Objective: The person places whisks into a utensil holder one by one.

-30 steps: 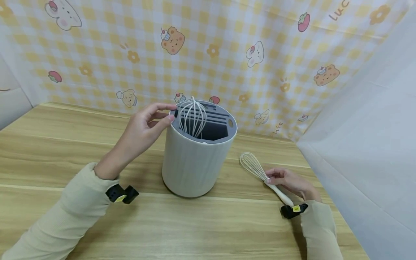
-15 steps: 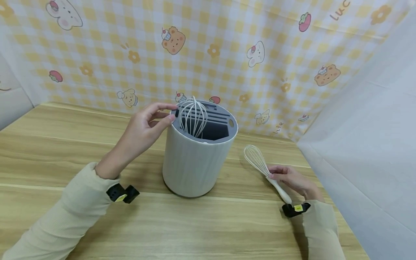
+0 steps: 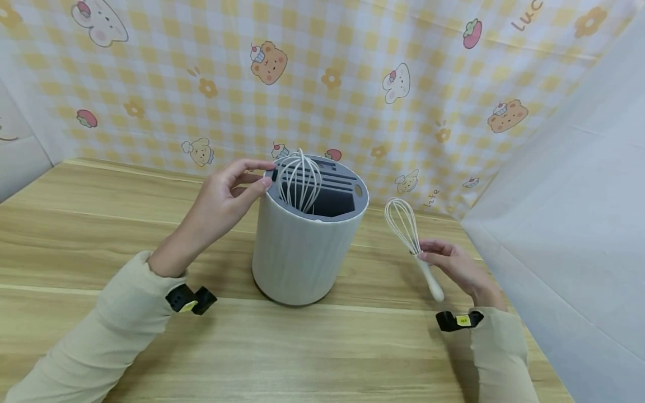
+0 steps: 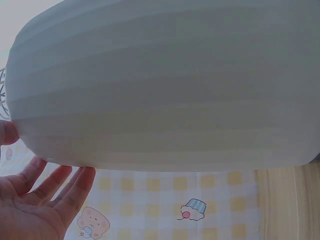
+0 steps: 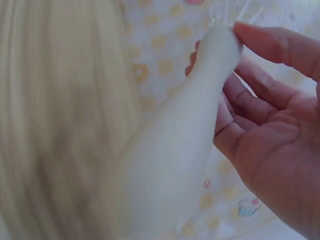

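A white ribbed utensil holder (image 3: 299,257) with a grey slotted top stands upright on the wooden table. Wires of one whisk (image 3: 299,182) rise from the left side of its large opening; the rest of that whisk is hidden inside. My left hand (image 3: 216,204) grips the holder's left rim, thumb at the edge and fingers against the side wall, as the left wrist view shows. Over to the right, my right hand (image 3: 456,267) pinches a second whisk (image 3: 403,224) at the top of its cream handle (image 5: 175,145). This whisk is raised off the table, wire end up and tilted left.
Behind the holder hangs a yellow checked cloth (image 3: 322,101) with cartoon prints, meeting the table's back edge. A white sheet (image 3: 569,212) forms a wall at the right. The wooden table (image 3: 302,352) extends in front of the holder and to both sides.
My right hand has lifted the second whisk from the table and turned it more upright. My left hand and the holder stay where they were.
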The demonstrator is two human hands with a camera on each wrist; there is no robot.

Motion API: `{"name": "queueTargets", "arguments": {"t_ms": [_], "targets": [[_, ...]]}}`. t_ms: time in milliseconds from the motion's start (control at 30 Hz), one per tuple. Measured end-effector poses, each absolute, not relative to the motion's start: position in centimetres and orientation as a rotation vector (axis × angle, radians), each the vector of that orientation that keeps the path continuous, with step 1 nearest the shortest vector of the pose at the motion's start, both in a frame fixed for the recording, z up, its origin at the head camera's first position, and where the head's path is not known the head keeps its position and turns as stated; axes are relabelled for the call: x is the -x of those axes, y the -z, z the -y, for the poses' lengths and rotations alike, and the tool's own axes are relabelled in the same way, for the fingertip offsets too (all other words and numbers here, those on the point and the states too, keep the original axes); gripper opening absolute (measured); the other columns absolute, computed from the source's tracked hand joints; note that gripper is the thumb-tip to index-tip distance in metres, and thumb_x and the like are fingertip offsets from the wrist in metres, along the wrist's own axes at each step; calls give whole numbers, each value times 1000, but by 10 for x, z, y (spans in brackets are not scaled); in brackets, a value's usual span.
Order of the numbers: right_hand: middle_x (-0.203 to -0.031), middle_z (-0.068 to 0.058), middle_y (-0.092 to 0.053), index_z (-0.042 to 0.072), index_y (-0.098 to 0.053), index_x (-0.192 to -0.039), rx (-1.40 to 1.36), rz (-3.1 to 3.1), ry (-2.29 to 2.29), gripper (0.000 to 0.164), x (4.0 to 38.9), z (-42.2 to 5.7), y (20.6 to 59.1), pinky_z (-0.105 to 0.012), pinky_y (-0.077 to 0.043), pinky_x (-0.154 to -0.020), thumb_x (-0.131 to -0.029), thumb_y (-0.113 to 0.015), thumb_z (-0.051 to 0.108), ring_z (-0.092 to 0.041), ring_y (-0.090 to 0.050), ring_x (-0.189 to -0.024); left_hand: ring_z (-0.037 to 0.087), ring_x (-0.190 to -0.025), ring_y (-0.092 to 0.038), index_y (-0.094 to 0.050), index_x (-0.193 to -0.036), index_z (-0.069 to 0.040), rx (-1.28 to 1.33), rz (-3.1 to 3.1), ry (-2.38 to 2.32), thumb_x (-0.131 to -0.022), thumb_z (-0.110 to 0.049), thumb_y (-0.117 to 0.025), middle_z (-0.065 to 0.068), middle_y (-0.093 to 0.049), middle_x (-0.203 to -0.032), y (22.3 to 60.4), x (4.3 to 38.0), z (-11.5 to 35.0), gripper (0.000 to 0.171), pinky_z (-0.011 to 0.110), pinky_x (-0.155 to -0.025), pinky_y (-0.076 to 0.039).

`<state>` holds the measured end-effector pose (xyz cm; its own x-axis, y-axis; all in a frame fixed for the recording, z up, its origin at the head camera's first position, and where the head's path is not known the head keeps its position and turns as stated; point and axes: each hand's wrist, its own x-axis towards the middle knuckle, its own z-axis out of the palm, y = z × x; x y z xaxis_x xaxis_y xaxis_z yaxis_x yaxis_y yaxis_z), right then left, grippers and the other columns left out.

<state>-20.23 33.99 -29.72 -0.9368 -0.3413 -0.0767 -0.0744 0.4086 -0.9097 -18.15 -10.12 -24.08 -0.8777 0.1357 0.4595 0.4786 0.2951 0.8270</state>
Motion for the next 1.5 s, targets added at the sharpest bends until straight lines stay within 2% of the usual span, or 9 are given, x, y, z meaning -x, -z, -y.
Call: {"name": "queueTargets", "arguments": {"t_ms": [33,100,233,333,433,767,1033,1200,1500], "targets": [[-104,11,-64,-8,-50,-123,368,-2421,1562,36,202,-337,295,-16,-47,-82,-93,-55,12,-2,-57,-96,22,-114,-57,-56,-124,-7,557,2265,1610,-95,-28,-52,6,-55,-131,241,182,101,36,31,-93,-50],[-104,11,-64,-8,-49,-125,378,-2422,1618,37,201,-331,289,-15,-48,-83,-93,-56,11,-2,-58,-96,22,-114,-57,-56,-124,-7,556,2266,1613,-95,-28,-52,6,-55,-131,241,182,101,36,32,-94,-50],[-102,9,-65,6,-57,-119,425,-2396,1754,27,198,-319,279,-14,-49,-82,-92,-56,7,-2,-60,-95,22,-114,-57,-56,-124,-7,557,2265,1618,-95,-28,-52,6,-55,-131,241,181,101,36,34,-94,-50],[-101,8,-67,14,-60,-114,478,-2369,1841,26,197,-312,272,-15,-50,-79,-92,-55,3,-2,-61,-94,22,-114,-57,-56,-124,-7,557,2265,1618,-95,-28,-53,6,-55,-131,241,182,101,36,34,-94,-50],[-100,7,-67,17,-61,-111,520,-2356,1913,27,196,-305,266,-15,-50,-77,-91,-54,0,-2,-61,-93,22,-114,-57,-56,-124,-7,555,2264,1621,-95,-28,-53,6,-55,-131,241,182,101,36,32,-94,-50],[-100,4,-66,6,-60,-113,575,-2328,2138,26,185,-280,243,-15,-49,-75,-89,-54,-5,-5,-59,-92,22,-113,-58,-56,-123,-6,562,2255,1621,-94,-28,-53,7,-56,-130,241,183,101,36,28,-91,-51],[-97,-4,-67,-1,-60,-110,695,-2209,2412,27,174,-259,223,-18,-51,-72,-88,-51,-12,-11,-63,-88,21,-110,-59,-57,-122,-8,552,2256,1619,-94,-26,-55,6,-56,-129,239,182,100,34,26,-90,-52],[-97,-8,-66,-6,-56,-113,698,-2144,2561,26,169,-246,211,-19,-52,-74,-87,-53,-11,-15,-64,-90,20,-109,-60,-58,-122,-9,550,2259,1626,-93,-26,-55,5,-56,-129,237,180,100,33,24,-89,-52],[-94,-14,-65,-10,-56,-110,792,-1956,2765,25,165,-229,197,-21,-53,-71,-85,-53,-14,-22,-65,-92,19,-110,-59,-57,-122,-9,551,2266,1635,-94,-26,-55,4,-56,-130,236,179,100,34,21,-88,-51]]}}
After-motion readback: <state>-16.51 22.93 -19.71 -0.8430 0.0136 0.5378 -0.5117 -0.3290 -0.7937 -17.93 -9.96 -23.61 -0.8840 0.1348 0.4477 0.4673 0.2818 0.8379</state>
